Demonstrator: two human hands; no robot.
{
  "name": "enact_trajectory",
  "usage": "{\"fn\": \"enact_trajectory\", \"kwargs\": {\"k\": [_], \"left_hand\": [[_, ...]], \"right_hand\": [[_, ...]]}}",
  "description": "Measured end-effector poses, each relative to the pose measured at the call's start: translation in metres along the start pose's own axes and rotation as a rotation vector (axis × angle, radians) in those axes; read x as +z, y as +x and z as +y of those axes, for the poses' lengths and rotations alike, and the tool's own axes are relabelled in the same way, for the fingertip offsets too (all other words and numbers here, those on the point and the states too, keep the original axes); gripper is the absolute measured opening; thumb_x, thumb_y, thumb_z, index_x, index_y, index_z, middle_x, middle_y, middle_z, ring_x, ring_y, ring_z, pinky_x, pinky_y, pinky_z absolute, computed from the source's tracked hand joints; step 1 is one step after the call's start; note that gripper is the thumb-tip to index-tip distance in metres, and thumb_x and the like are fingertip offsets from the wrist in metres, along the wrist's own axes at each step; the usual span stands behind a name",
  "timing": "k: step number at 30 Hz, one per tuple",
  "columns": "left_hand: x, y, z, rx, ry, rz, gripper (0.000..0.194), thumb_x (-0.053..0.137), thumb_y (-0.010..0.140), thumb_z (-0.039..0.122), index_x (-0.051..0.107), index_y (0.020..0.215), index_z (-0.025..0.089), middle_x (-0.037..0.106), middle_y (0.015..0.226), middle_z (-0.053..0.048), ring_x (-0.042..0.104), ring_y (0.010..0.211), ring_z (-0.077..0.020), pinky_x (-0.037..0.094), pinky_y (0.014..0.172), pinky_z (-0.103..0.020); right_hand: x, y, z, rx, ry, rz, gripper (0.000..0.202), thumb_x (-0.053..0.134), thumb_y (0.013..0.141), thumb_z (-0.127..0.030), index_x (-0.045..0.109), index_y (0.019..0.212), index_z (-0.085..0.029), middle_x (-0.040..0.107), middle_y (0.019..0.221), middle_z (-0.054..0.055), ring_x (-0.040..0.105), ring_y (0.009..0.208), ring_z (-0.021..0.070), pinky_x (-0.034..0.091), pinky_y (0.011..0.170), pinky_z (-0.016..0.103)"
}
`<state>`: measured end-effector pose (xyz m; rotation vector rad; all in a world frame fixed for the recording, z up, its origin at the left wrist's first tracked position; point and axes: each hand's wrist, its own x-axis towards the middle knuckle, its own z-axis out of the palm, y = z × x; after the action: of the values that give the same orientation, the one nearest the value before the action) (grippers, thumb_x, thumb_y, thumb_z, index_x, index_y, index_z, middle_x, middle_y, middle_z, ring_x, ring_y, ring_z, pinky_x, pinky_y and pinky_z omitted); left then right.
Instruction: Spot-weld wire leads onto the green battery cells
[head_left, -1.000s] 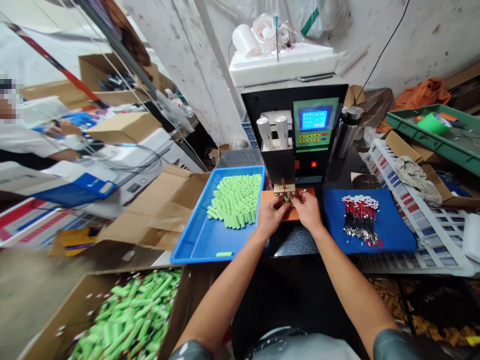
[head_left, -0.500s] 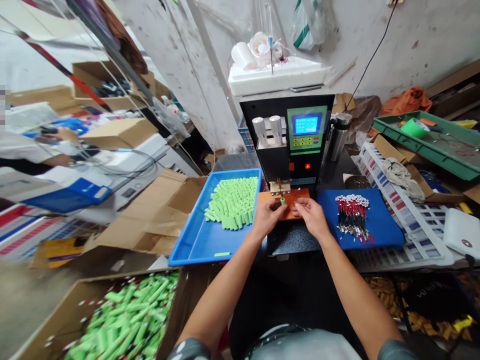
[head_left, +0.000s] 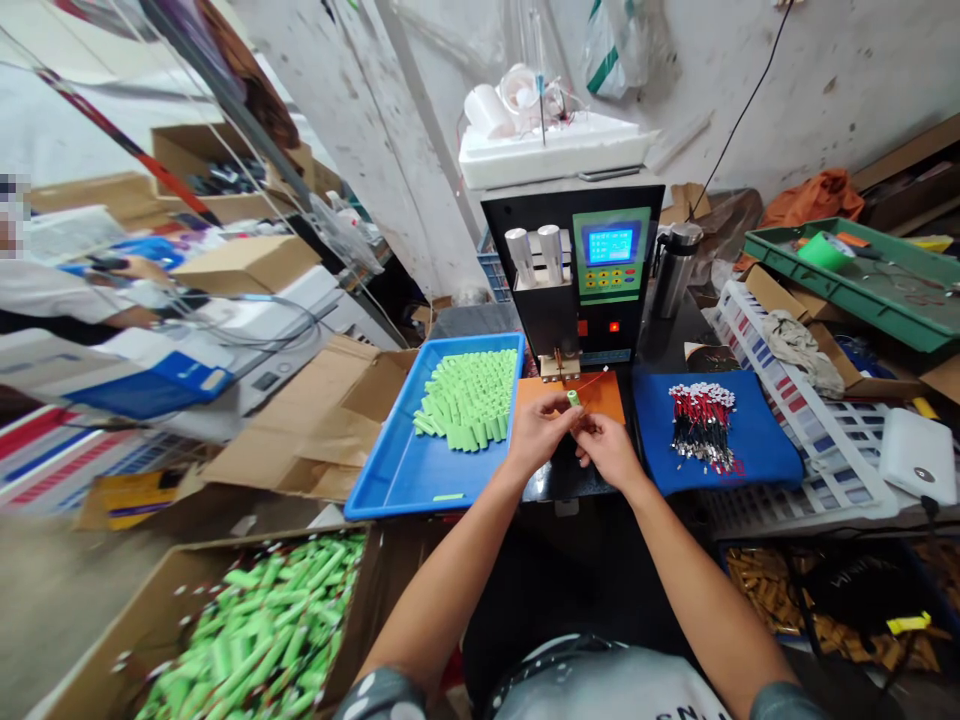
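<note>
In my left hand [head_left: 541, 428] a small green-wrapped battery cell [head_left: 574, 398] is pinched, its end tilted up, just in front of the spot welder's electrodes [head_left: 559, 366]. A thin wire lead [head_left: 592, 381] with a white plug runs from beside the cell towards the upper right. Close against the cell, my right hand [head_left: 609, 450] has its fingers pinched together on the lead; the exact contact is hidden. Beneath the hands lies an orange plate [head_left: 606, 400]. The black welder [head_left: 536, 325] stands behind it with its screen lit.
Left of my hands, a blue tray [head_left: 397, 480] holds many green cells [head_left: 472, 395]. Bundled wire leads [head_left: 701, 425] lie on a blue cloth [head_left: 765, 440] at right. A carton [head_left: 112, 640] of wired green cells sits at lower left. Another person's arm [head_left: 135, 315] shows far left.
My right hand has moved left and down, closing in against the cell. The cell has come slightly towards me and right, away from the electrodes. The lead's plug sits a little higher.
</note>
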<state>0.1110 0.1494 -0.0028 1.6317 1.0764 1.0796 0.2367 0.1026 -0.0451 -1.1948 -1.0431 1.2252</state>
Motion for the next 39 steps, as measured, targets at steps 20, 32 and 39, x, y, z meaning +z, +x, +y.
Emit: {"fn": "enact_trajectory", "kwargs": {"k": [20,32,39], "left_hand": [[-0.004,-0.011,-0.016,-0.155,-0.222,-0.110,0.038,0.061,0.086,0.048,0.059,0.105,0.016,0.053,0.067,0.003,0.049,0.053,-0.0084,0.041,0.053,-0.022],[-0.004,-0.001,-0.034,-0.026,0.025,-0.084,0.034,0.061,0.085,0.036,0.067,0.111,0.014,0.062,0.078,-0.002,0.052,0.063,-0.0113,0.042,0.061,-0.025],[-0.013,0.016,-0.032,0.012,0.204,-0.068,0.023,0.064,0.083,0.036,0.073,0.087,0.015,0.056,0.064,0.001,0.044,0.057,-0.0109,0.035,0.055,-0.024]], "right_hand": [[-0.020,-0.003,-0.011,0.091,0.296,-0.105,0.031,0.079,0.069,-0.044,0.066,0.075,-0.016,0.067,0.066,0.001,0.054,0.047,0.0078,0.037,0.039,0.018],[-0.020,0.012,-0.016,0.079,0.339,-0.021,0.036,0.082,0.065,-0.044,0.066,0.079,-0.015,0.066,0.061,0.000,0.055,0.047,0.0080,0.044,0.042,0.018],[-0.014,0.030,-0.023,-0.038,0.137,0.075,0.030,0.073,0.072,-0.043,0.064,0.075,-0.016,0.056,0.051,-0.004,0.047,0.038,0.0065,0.037,0.037,0.018]]}}
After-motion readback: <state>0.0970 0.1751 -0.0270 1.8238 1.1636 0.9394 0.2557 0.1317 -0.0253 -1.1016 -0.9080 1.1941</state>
